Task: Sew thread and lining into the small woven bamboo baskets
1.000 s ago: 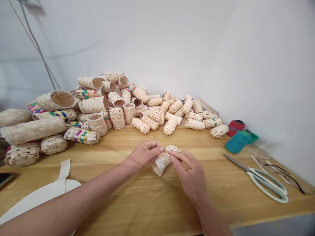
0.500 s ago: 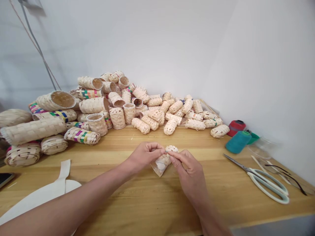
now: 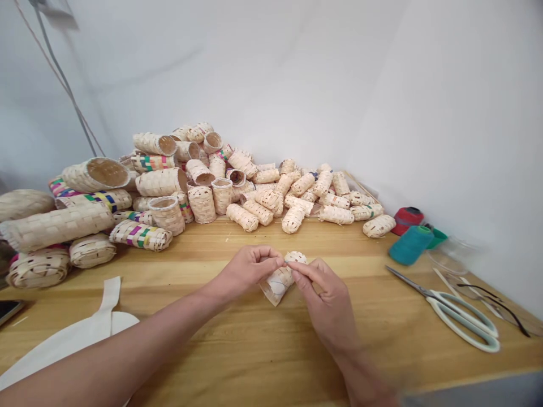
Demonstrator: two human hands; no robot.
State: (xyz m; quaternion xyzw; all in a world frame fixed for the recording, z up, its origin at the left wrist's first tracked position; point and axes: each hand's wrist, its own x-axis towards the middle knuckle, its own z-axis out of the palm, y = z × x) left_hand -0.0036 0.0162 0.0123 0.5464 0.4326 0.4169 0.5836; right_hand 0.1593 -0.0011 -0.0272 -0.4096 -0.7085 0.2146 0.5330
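From here I'm seeing the worktop (image 3: 237, 356) bearing a heap of woven baskets (image 3: 201, 204); my left hand (image 3: 250, 271) and right hand (image 3: 328, 299) are pinching, fingertips nearly meeting, on what I cannot tell, and a small basket (image 3: 276, 284) is lying between them

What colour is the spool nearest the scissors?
The spool is teal, best seen in the head view.

I can't identify the tiny item (image 3: 287, 262) that the left hand (image 3: 250, 270) and right hand (image 3: 328, 294) pinch: too small on my feed. They also hide part of the woven tube (image 3: 278, 284). The left forearm (image 3: 139, 345) covers much of the white sheet (image 3: 85, 336); my feed's left edge crops it and the dark flat device (image 3: 8, 310). The teal spool (image 3: 410, 246) hides part of a green object (image 3: 439, 238)
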